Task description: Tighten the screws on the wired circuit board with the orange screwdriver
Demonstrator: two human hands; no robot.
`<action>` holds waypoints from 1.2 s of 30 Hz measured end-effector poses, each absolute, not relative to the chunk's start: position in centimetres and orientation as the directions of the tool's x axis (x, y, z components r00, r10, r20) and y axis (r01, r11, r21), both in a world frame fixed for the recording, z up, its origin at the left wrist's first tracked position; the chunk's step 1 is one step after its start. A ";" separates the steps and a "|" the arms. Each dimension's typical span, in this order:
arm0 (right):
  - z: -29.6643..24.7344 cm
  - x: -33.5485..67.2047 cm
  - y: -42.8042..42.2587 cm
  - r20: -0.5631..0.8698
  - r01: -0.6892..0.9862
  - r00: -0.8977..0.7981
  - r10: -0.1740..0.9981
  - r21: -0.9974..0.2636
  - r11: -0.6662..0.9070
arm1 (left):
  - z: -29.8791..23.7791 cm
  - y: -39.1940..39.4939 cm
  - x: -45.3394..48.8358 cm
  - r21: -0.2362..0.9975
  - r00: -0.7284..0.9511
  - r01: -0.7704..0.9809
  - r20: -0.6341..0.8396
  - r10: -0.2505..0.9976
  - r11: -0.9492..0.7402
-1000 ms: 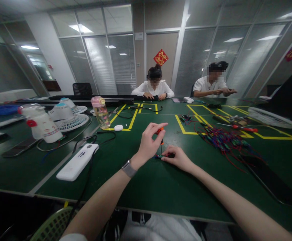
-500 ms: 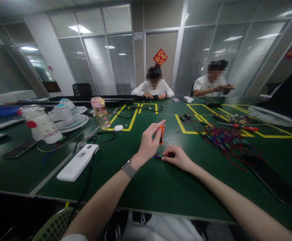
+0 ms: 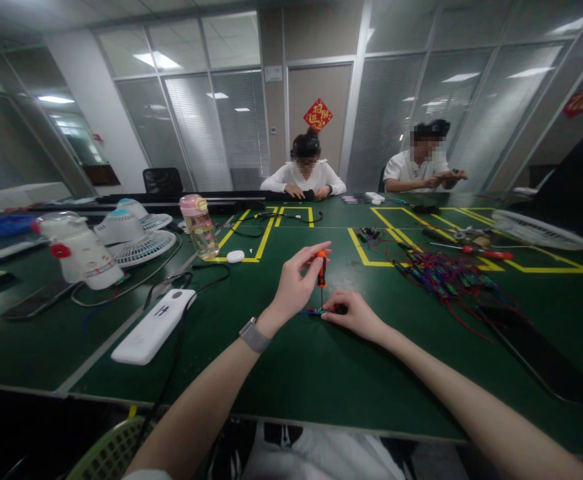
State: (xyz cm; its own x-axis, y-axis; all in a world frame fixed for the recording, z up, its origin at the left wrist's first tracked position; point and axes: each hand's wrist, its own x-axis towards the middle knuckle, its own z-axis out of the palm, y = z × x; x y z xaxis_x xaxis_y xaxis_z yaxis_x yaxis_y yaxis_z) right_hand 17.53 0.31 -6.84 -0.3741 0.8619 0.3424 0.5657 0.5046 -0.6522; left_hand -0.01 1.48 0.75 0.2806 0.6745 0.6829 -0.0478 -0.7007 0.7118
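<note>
My left hand (image 3: 299, 277) has its fingers closed round the top of an orange and black screwdriver (image 3: 322, 270). The screwdriver stands upright, its thin shaft pointing down at a small circuit board (image 3: 315, 311) with wires on the green table. Pinched at the board's right side, my right hand (image 3: 355, 313) presses it near the tabletop. My right fingers partly cover the board, so its full outline and the exact spot under the tip are hidden.
To the right lies a heap of wired circuit boards (image 3: 441, 273), with a red-handled screwdriver (image 3: 489, 253) behind it. A black phone-like slab (image 3: 536, 353) lies nearer. On the left are a white power bank (image 3: 154, 327), a pink-lidded bottle (image 3: 200, 230) and fans (image 3: 144, 247). Two people sit opposite.
My left fingers have shifted slightly on the screwdriver's handle, so more of it shows. The board and my right hand stay almost in place; the whole view has moved a little.
</note>
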 end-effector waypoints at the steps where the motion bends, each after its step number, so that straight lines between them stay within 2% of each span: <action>1: -6.9 17.5 0.3 0.342 0.566 -0.372 0.863 -0.654 0.503 | 0.7 1.5 0.1 0.727 0.275 -0.059 0.670 0.689 -0.684; 4: -6.9 17.5 0.3 0.342 0.565 -0.370 0.864 -0.655 0.502 | 0.8 1.4 0.2 0.721 0.221 -0.019 0.679 0.701 -0.693; 7: -6.8 17.5 0.3 0.339 0.569 -0.371 0.864 -0.652 0.500 | 0.9 1.1 0.1 0.625 0.154 0.141 0.753 0.640 -0.768; 9: -6.8 17.5 0.2 0.338 0.573 -0.369 0.866 -0.651 0.498 | 0.9 0.9 -0.1 0.533 0.181 0.231 0.798 0.574 -0.814; 11: -6.7 17.5 0.3 0.342 0.572 -0.371 0.863 -0.648 0.502 | 0.8 0.7 -0.2 0.478 0.254 0.235 0.810 0.528 -0.846; 14: -6.7 17.5 0.3 0.343 0.564 -0.379 0.859 -0.651 0.508 | 0.7 0.8 -0.1 0.526 0.331 0.137 0.775 0.539 -0.840; 18: -6.8 17.6 0.3 0.337 0.573 -0.375 0.864 -0.648 0.502 | 0.5 1.3 0.0 0.623 0.333 0.058 0.724 0.604 -0.780; 24: -6.7 17.5 0.2 0.344 0.574 -0.378 0.860 -0.642 0.509 | 0.8 1.5 -0.3 0.546 0.194 0.229 0.785 0.588 -0.806; 27: -6.7 17.5 0.2 0.348 0.573 -0.370 0.861 -0.644 0.506 | 0.7 1.2 -0.3 0.488 0.190 0.296 0.812 0.551 -0.821; 32: -6.7 17.5 0.2 0.347 0.571 -0.378 0.858 -0.643 0.511 | 0.7 0.9 -0.1 0.496 0.268 0.163 0.809 0.522 -0.853; 36: -6.6 17.5 0.2 0.345 0.586 -0.376 0.860 -0.630 0.509 | 0.9 0.9 0.0 0.534 0.223 0.137 0.804 0.552 -0.834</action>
State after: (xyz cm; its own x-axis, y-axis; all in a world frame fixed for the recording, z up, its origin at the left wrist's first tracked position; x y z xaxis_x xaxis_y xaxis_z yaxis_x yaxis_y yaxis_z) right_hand 17.48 0.21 -6.61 -0.3763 0.8600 0.3447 0.5860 0.5091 -0.6304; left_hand 0.05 0.95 0.87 0.2228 0.5517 0.8037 0.1371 -0.8340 0.5344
